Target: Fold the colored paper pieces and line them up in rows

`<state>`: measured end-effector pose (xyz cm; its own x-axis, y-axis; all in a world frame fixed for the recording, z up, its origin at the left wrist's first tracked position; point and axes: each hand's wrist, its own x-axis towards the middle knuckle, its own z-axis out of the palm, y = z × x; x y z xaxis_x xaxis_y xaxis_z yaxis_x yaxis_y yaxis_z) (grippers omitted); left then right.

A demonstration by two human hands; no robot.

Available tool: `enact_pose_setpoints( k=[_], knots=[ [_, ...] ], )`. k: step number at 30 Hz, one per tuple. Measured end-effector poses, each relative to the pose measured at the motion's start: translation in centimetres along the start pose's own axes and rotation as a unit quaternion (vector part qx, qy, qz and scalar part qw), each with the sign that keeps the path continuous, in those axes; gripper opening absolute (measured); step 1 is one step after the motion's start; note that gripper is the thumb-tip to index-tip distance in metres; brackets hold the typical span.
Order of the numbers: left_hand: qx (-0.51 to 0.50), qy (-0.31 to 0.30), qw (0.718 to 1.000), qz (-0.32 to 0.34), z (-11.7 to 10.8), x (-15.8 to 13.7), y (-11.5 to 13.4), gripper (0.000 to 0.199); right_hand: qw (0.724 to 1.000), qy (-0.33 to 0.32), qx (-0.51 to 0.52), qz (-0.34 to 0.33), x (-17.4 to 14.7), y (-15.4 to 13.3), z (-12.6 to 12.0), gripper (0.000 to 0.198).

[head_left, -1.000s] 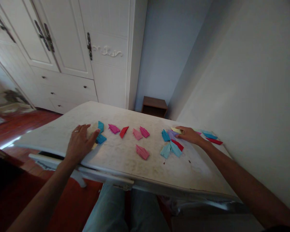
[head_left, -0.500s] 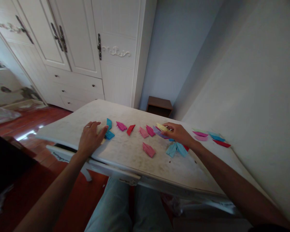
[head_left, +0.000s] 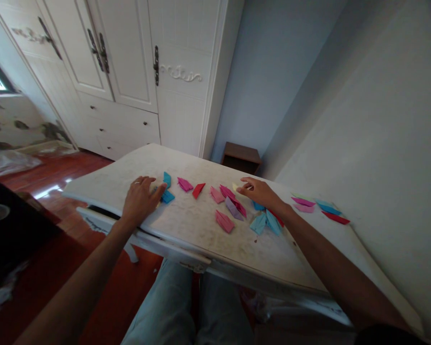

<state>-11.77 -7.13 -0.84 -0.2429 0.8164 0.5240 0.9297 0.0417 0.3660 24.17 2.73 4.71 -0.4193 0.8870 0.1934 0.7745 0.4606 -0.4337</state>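
Observation:
My left hand (head_left: 140, 199) rests at the left of the white table, thumb apart from the fingers. Its thumb tip meets a pair of blue folded paper pieces (head_left: 168, 196), and a pale yellow bit peeks out beneath the palm. Between the thumb and fingers of my right hand (head_left: 256, 190) is a yellow folded paper piece (head_left: 235, 187), mostly hidden. Just left of that hand lie a purple folded piece (head_left: 233, 209) and magenta ones (head_left: 240, 203). Light blue folded pieces (head_left: 259, 223) and a partly covered red one sit below its wrist.
Pink pieces (head_left: 224, 222), a red piece (head_left: 198, 190) and a magenta piece (head_left: 185, 184) lie mid-table (head_left: 194, 225). More coloured pieces (head_left: 303, 204) are at the right by the wall. A drawer (head_left: 172, 249) juts from the front edge. A white wardrobe (head_left: 187, 105) stands behind.
The purple piece and a magenta piece now lie on the table, out of my right hand, which has drawn slightly up and away with the yellow piece. My left hand stays by the blue pieces.

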Motion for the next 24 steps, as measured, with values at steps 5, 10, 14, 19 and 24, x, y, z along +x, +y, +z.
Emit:
enact_pose_setpoints(
  k=[5, 10, 14, 19, 24],
  knots=[
    [-0.015, -0.001, 1.0, -0.004, 0.2, 0.0, -0.2, 0.057, 1.0, -0.009, -0.015, -0.025, 0.5, 0.8, -0.1, 0.039],
    [-0.043, -0.037, 0.998, 0.038, 0.8, -0.1, -0.6, 0.065, 0.999, 0.03, -0.023, 0.035, -2.9, 4.4, -1.7, 0.046],
    [-0.067, -0.082, 0.991, 0.08, 0.7, -0.3, -0.3, 0.074, 0.995, 0.052, -0.045, 0.068, -7.8, 7.4, -2.0, 0.056],
    [-0.058, -0.113, 0.988, 0.087, 0.5, -0.2, 0.1, 0.087, 0.984, 0.103, -0.086, 0.12, -11.0, 12.4, -3.7, 0.066],
    [-0.022, -0.114, 0.988, 0.103, 0.9, 0.3, -0.1, 0.091, 0.921, 0.177, -0.22, 0.268, -10.2, 21.0, -8.4, 0.082]
  ],
)
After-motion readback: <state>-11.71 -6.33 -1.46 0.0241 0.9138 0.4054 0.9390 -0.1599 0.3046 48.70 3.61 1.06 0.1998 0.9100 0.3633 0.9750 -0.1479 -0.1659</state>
